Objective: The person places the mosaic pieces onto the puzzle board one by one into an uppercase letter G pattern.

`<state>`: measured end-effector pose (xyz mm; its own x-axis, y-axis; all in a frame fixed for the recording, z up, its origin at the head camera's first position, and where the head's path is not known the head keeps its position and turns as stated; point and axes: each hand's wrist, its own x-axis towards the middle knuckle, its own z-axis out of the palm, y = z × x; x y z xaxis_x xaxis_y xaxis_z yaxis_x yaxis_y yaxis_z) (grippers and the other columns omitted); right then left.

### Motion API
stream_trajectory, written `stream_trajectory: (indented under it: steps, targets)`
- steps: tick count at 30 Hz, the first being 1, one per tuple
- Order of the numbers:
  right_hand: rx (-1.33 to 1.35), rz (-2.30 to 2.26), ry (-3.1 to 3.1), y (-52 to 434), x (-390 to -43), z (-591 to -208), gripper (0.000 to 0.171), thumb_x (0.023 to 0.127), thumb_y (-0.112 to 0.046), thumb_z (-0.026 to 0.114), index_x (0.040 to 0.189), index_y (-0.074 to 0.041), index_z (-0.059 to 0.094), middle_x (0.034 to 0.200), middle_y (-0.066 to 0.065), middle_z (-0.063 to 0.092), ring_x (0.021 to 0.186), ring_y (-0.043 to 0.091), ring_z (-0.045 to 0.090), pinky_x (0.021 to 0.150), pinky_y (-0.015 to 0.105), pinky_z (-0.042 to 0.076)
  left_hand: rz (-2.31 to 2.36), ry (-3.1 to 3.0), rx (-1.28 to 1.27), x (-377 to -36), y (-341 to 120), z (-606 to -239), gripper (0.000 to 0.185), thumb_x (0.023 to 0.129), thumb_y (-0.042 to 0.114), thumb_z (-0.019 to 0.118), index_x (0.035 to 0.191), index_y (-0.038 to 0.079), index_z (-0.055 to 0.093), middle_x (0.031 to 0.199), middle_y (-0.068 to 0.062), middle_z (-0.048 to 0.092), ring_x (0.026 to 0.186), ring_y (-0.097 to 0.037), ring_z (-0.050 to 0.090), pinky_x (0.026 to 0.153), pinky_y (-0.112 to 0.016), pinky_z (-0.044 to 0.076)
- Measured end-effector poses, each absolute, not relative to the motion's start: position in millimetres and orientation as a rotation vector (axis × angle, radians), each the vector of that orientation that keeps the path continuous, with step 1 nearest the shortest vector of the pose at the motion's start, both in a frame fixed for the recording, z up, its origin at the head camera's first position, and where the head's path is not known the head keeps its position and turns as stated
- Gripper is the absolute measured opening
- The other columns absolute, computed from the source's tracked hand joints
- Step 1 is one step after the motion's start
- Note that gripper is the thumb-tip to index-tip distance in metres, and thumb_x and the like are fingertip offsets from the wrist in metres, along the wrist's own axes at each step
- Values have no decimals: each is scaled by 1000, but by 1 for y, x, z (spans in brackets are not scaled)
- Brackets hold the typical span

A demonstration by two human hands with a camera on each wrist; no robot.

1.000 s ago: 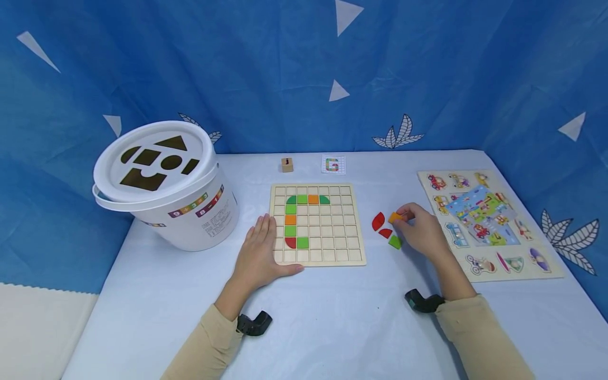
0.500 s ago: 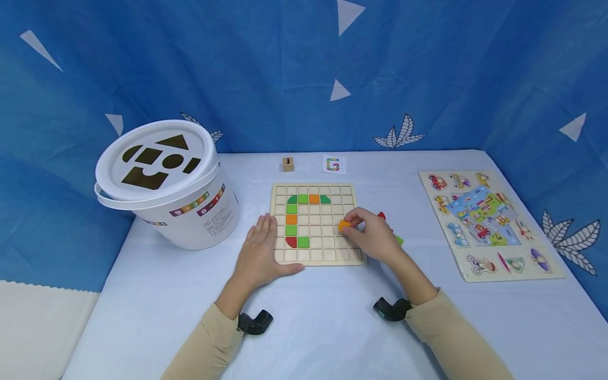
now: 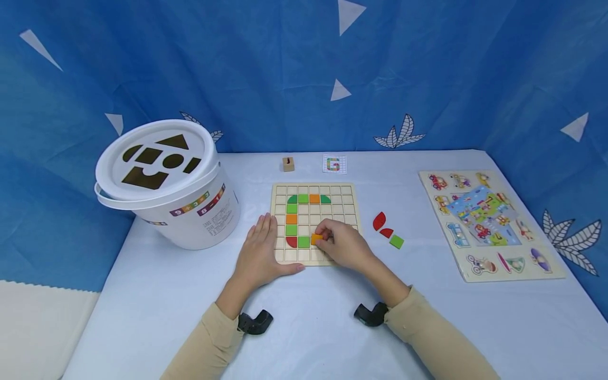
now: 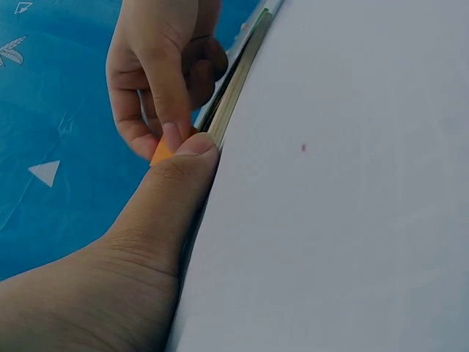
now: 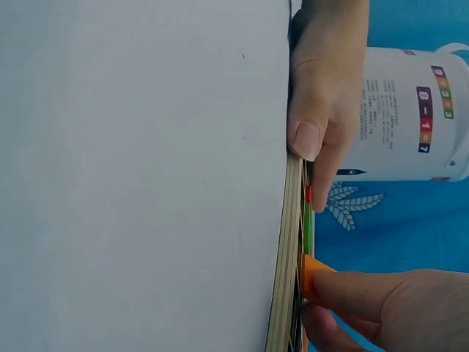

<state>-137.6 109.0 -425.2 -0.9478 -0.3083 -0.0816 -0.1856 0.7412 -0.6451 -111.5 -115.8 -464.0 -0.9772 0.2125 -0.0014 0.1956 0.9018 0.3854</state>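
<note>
R hand (image 3: 343, 245) + orange tile (image 3: 316, 239) now over grid board (image 3: 353, 195).

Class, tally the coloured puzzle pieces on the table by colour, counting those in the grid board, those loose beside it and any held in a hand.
Green pieces: 7
Orange pieces: 3, one held by the right hand
Red pieces: 3
Total: 13

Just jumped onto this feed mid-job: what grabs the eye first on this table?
The wooden grid board at centre, where the right hand pinches an orange tile beside the green tile in the lower row. The left hand rests flat at the board's left edge. A big white bucket stands left; a picture puzzle lies right.
</note>
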Motion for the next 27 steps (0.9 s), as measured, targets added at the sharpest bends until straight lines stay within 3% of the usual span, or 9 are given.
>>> stream_trajectory:
  steps: [11, 18, 27]
  targets:
    - [-415, -950, 2788, 109, -133, -422, 13, 87, -19, 77, 100, -19, 75, 88, -6, 61, 82, 12, 55, 74, 26, 48, 593, 3020, 331, -112, -116, -465, 135, 65, 85, 64, 158, 1, 14, 168, -13, 10, 157, -26, 5, 126, -49, 13]
    - [-474, -859, 2805, 112, -131, -421, 24, 86, -22, 78, 110, -18, 78, 92, -7, 66, 77, 8, 56, 65, 25, 46, 604, 3016, 333, -112, -116, -465, 135, 65, 85, 65, 158, 1, 14, 167, -13, 11, 157, -27, 5, 126, -49, 13]
    - [-415, -883, 2832, 142, -135, -416, 38, 88, -24, 76, 125, -21, 68, 91, -5, 60, 79, 14, 53, 63, 26, 47, 612, 3014, 330, -111, -117, -465, 135, 65, 84, 65, 158, 1, 13, 168, -12, 10, 157, -26, 5, 126, -48, 12]
